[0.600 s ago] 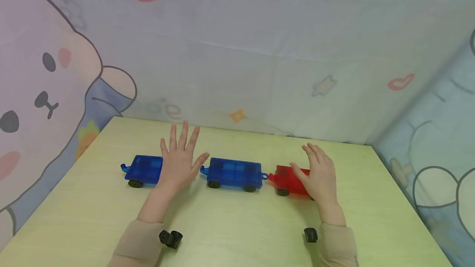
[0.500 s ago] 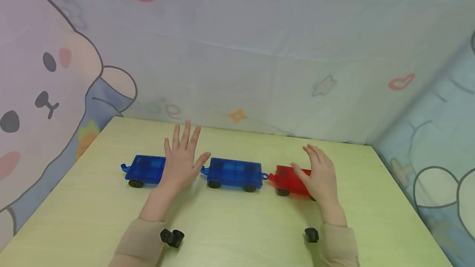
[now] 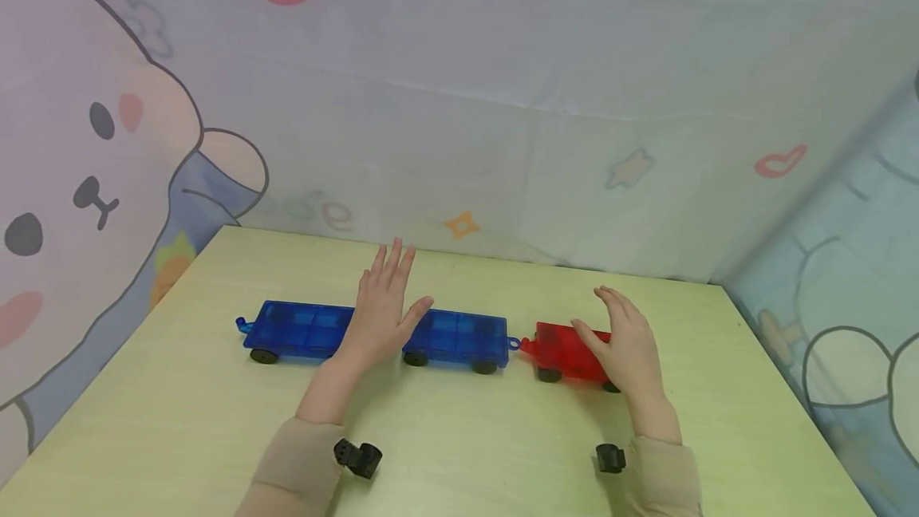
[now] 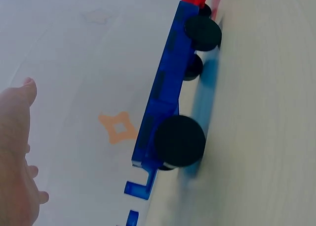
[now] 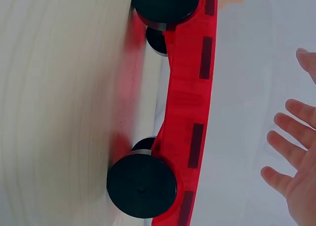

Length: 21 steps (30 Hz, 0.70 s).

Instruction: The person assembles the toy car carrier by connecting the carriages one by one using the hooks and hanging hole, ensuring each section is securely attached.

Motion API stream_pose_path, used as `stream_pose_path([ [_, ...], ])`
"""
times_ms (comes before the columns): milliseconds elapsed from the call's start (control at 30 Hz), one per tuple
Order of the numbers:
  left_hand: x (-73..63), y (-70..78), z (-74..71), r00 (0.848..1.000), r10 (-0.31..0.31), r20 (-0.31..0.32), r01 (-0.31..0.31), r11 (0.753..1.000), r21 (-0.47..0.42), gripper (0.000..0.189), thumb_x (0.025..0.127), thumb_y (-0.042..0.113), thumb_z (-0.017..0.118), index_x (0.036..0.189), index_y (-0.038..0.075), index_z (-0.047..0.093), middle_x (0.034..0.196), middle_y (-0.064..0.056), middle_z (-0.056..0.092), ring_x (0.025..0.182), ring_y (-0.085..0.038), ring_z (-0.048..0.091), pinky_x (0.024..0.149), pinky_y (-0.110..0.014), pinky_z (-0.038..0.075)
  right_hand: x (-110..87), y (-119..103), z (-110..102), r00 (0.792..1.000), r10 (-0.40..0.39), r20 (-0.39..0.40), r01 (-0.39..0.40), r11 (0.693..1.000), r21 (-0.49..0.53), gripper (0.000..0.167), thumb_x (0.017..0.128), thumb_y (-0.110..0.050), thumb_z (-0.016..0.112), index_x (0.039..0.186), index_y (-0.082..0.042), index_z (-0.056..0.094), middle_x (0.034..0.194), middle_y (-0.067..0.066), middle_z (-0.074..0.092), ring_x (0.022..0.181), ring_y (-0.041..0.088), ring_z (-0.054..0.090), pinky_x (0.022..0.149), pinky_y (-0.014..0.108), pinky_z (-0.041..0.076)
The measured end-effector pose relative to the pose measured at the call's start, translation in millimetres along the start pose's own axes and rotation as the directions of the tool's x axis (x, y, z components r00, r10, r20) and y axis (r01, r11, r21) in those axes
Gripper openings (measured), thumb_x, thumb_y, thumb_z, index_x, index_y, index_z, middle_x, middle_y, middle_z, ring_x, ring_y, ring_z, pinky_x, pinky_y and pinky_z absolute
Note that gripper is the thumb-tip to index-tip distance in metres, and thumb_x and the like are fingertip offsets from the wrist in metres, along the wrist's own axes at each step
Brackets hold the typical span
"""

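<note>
Three toy train cars stand in a row on the table: a blue car (image 3: 305,329) at the left, another blue car (image 3: 459,339) in the middle and a red car (image 3: 567,351) at the right. My left hand (image 3: 376,319), fingers straight and thumb spread, is held above the gap between the blue cars and hides their facing ends. In the left wrist view that hand (image 4: 15,152) is apart from the blue car (image 4: 160,87). Over the right end of the red car hovers my right hand (image 3: 632,349); the right wrist view shows its fingers (image 5: 296,129) relaxed, clear of the red car (image 5: 190,97).
The pale wooden table (image 3: 459,437) carries the row across its middle. Behind it hangs a printed cloth backdrop (image 3: 459,102), which also runs along the sides. Small black cameras are worn at the left wrist (image 3: 357,459) and right wrist (image 3: 610,458).
My left hand has moved right, from over the left blue car to between the two blue cars. The right hand has drifted slightly right. The cars have not visibly moved.
</note>
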<state>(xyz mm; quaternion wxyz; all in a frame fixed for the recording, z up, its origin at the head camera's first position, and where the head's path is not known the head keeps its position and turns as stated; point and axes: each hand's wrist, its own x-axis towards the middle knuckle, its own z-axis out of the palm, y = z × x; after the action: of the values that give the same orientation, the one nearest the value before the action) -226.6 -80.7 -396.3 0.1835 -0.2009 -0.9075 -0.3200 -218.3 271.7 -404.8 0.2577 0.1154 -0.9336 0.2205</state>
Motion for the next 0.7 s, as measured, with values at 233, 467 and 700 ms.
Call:
stream_pose_path([
  [233, 5.3, 8.7, 12.9, 0.998, 0.02, 0.066, -0.014, 0.996, -0.088, 0.075, 0.102, 0.044, 0.045, 0.157, 0.003, 0.013, 0.164, -0.017, 0.01, 0.152, -0.038, 0.005, 0.118, -0.065, 0.012, -0.9, 3.7, -3.8, 0.994, 0.052, 0.093, -0.056, 0.998, 0.04, 0.061, 0.091, -0.027, 0.069, 0.139, 0.002, 0.046, 0.143, 0.024, 0.048, 0.132, 0.042, 0.043, 0.107, 0.06, 0.038],
  [467, 9.9, 18.3, 24.1, 0.992, 0.016, 0.126, 0.005, 0.986, -0.165, 0.081, 0.099, 0.034, 0.057, 0.157, 0.003, 0.01, 0.164, -0.015, 0.011, 0.152, -0.036, 0.01, 0.122, -0.057, 0.011, -0.9, 5.3, -9.5, 0.963, 0.133, 0.234, -0.163, 0.98, 0.113, 0.069, 0.094, -0.035, 0.065, 0.147, -0.001, 0.037, 0.151, 0.022, 0.037, 0.14, 0.042, 0.034, 0.111, 0.062, 0.033],
  [700, 11.1, 28.3, 32.6, 0.966, -0.101, 0.237, 0.158, 0.959, -0.235, 0.099, 0.084, 0.038, 0.076, 0.158, 0.012, 0.015, 0.164, -0.008, 0.019, 0.151, -0.03, 0.019, 0.12, -0.052, 0.022, -2.8, 11.3, -13.6, 0.928, 0.141, 0.346, -0.21, 0.963, 0.168, 0.079, 0.092, -0.038, 0.067, 0.151, 0.0, 0.03, 0.154, 0.024, 0.033, 0.141, 0.045, 0.029, 0.112, 0.064, 0.028],
])
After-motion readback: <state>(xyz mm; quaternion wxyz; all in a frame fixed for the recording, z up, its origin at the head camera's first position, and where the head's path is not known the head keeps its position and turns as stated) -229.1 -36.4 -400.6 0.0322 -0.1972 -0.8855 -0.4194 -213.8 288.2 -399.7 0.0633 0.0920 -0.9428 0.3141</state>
